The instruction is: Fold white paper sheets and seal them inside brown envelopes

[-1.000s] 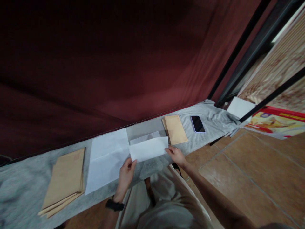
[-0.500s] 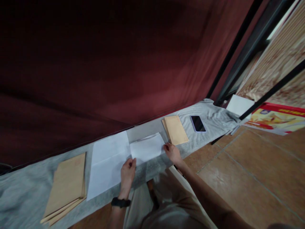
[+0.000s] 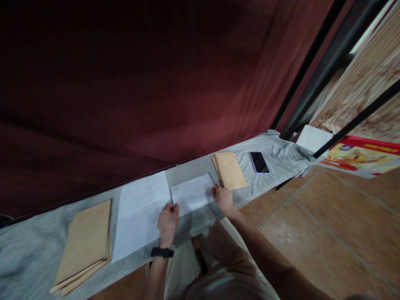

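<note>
A folded sheet of white paper (image 3: 192,193) lies on the grey cloth in front of me. My left hand (image 3: 168,218) is closed at its left edge, thumb and fingers pinched together. At the opposite edge, my right hand (image 3: 222,196) has its fingers curled onto the paper's right side. Left of it spreads a larger white sheet (image 3: 140,212) with a crease across it, partly behind my left hand. Just beyond my right hand rests a small stack of brown envelopes (image 3: 231,170).
Larger brown envelopes (image 3: 87,237) are stacked at the left on the grey cloth (image 3: 25,254). A phone (image 3: 259,162) lies to the right of the small envelopes. Dark red fabric (image 3: 156,104) hangs behind. A colourful box (image 3: 362,156) stands on the tiled floor at right.
The folded paper now lies flatter, its upper edge more even. My left hand has shifted slightly up along the left edge; my right hand has moved slightly left onto the paper.
</note>
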`<state>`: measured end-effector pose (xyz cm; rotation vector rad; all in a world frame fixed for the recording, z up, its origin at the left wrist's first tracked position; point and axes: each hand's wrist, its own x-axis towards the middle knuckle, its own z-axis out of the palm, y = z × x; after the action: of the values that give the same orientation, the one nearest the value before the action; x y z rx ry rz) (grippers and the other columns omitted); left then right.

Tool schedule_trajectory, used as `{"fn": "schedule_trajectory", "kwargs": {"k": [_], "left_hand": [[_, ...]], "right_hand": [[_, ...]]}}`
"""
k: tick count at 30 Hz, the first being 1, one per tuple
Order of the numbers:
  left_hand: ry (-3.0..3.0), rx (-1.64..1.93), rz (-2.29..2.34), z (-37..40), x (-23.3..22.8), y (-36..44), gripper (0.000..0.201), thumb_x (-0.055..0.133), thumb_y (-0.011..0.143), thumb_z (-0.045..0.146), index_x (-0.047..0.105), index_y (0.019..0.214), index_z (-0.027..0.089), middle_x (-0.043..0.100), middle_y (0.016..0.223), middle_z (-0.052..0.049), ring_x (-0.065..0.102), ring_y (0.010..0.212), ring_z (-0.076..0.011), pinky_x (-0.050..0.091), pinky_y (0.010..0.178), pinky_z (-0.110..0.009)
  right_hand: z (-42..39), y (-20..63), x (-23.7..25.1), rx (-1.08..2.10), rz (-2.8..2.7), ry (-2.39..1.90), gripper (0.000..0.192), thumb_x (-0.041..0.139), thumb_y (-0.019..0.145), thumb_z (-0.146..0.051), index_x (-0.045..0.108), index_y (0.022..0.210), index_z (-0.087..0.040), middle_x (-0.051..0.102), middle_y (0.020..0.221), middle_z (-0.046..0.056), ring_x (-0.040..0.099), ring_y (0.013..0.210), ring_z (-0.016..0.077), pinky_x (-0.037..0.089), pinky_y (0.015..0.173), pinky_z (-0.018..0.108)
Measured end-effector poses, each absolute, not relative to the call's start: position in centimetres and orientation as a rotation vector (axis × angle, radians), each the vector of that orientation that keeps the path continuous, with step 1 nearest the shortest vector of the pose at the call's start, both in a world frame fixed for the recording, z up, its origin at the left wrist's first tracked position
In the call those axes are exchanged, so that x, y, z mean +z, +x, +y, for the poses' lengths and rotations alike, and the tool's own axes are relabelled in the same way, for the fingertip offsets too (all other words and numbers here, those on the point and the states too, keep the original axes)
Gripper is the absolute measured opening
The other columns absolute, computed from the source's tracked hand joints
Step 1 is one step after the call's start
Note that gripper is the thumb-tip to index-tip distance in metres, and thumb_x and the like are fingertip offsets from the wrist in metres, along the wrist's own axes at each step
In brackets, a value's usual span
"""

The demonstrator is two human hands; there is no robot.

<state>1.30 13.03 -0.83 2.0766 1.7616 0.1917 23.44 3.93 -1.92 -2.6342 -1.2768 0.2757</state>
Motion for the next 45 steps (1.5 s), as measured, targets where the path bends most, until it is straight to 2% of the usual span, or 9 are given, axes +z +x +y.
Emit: {"fn": "schedule_trajectory", "kwargs": {"k": [8, 12, 17, 21, 25, 31, 36, 40, 45], "left_hand": [[2.141, 0.089, 1.879, 12.6, 0.2, 2.4, 0.029, 0.046, 0.098, 0.038, 0.069, 0.101, 0.020, 0.077, 0.094, -0.012, 0.072, 0.086, -0.0255, 0.045, 0.066, -0.030], [2.220, 0.020, 1.915, 12.0, 0.6, 2.8, 0.031, 0.043, 0.100, 0.037, 0.067, 0.106, 0.019, 0.075, 0.091, -0.012, 0.072, 0.085, -0.0253, 0.044, 0.066, -0.030], [2.264, -0.049, 1.921, 11.8, 0.9, 3.0, 0.032, 0.042, 0.102, 0.037, 0.066, 0.109, 0.019, 0.075, 0.092, -0.012, 0.071, 0.086, -0.0241, 0.043, 0.066, -0.029], [2.296, -0.067, 1.907, 11.7, 0.9, 3.1, 0.032, 0.041, 0.102, 0.035, 0.066, 0.113, 0.017, 0.075, 0.093, -0.012, 0.072, 0.088, -0.0239, 0.043, 0.066, -0.028], [2.351, -0.060, 1.880, 11.7, 0.2, 2.9, 0.034, 0.038, 0.103, 0.032, 0.064, 0.114, 0.015, 0.074, 0.090, -0.014, 0.072, 0.085, -0.0246, 0.045, 0.067, -0.029], [2.487, 0.042, 1.891, 11.6, -0.6, 2.8, 0.036, 0.035, 0.102, 0.027, 0.061, 0.119, 0.010, 0.072, 0.087, -0.015, 0.072, 0.085, -0.0284, 0.051, 0.071, -0.035], [2.677, 0.424, 1.624, 11.7, -1.3, 6.0, 0.038, 0.034, 0.102, 0.026, 0.064, 0.121, 0.011, 0.071, 0.113, -0.018, 0.065, 0.112, -0.0287, 0.051, 0.095, -0.041], [2.692, 0.549, 1.305, 12.2, -3.9, 9.0, 0.048, 0.040, 0.102, 0.036, 0.056, 0.138, 0.010, 0.054, 0.149, -0.018, 0.046, 0.141, -0.0295, 0.038, 0.116, -0.046], [2.656, 0.541, 1.365, 12.4, -6.7, 8.8, 0.059, 0.032, 0.103, 0.038, 0.046, 0.147, 0.002, 0.043, 0.157, -0.021, 0.035, 0.150, -0.0304, 0.030, 0.122, -0.049]], "right_hand": [[4.3, 23.1, -3.1, 0.124, -1.302, -2.626, 0.028, 0.039, 0.105, -0.028, 0.059, 0.118, -0.015, 0.072, 0.106, 0.016, 0.073, 0.086, 0.0225, 0.053, 0.071, 0.029], [4.1, 22.9, -3.4, 0.066, -1.310, -2.566, 0.030, 0.038, 0.104, -0.024, 0.057, 0.124, -0.015, 0.067, 0.113, 0.018, 0.070, 0.090, 0.0254, 0.054, 0.072, 0.033], [4.3, 22.2, -3.4, -0.028, -1.438, -2.272, 0.041, 0.041, 0.100, -0.016, 0.051, 0.139, -0.016, 0.060, 0.131, 0.020, 0.060, 0.114, 0.0303, 0.051, 0.098, 0.044], [5.4, 21.1, -4.1, -0.062, -1.586, -2.084, 0.048, 0.046, 0.101, -0.025, 0.044, 0.149, -0.016, 0.046, 0.153, 0.018, 0.047, 0.137, 0.0310, 0.041, 0.113, 0.048], [5.7, 20.1, -5.9, -0.049, -1.708, -2.058, 0.060, 0.049, 0.102, -0.041, 0.037, 0.155, -0.016, 0.034, 0.163, 0.017, 0.034, 0.149, 0.0313, 0.033, 0.119, 0.049], [5.1, 19.8, -7.9, -0.152, -1.762, -2.093, 0.059, 0.048, 0.103, -0.044, 0.042, 0.153, -0.014, 0.035, 0.162, 0.018, 0.035, 0.149, 0.0320, 0.030, 0.120, 0.050], [5.3, 19.7, -8.0, -0.195, -1.773, -2.101, 0.059, 0.048, 0.103, -0.043, 0.042, 0.154, -0.015, 0.035, 0.162, 0.017, 0.036, 0.148, 0.0323, 0.031, 0.120, 0.050], [5.3, 19.9, -8.0, -0.179, -1.831, -2.112, 0.056, 0.048, 0.102, -0.032, 0.040, 0.155, -0.015, 0.033, 0.162, 0.018, 0.034, 0.149, 0.0320, 0.029, 0.121, 0.050], [5.2, 20.5, -7.9, -0.101, -1.802, -2.114, 0.049, 0.041, 0.104, -0.024, 0.047, 0.151, -0.015, 0.038, 0.161, 0.014, 0.035, 0.149, 0.0278, 0.031, 0.121, 0.048]]}}
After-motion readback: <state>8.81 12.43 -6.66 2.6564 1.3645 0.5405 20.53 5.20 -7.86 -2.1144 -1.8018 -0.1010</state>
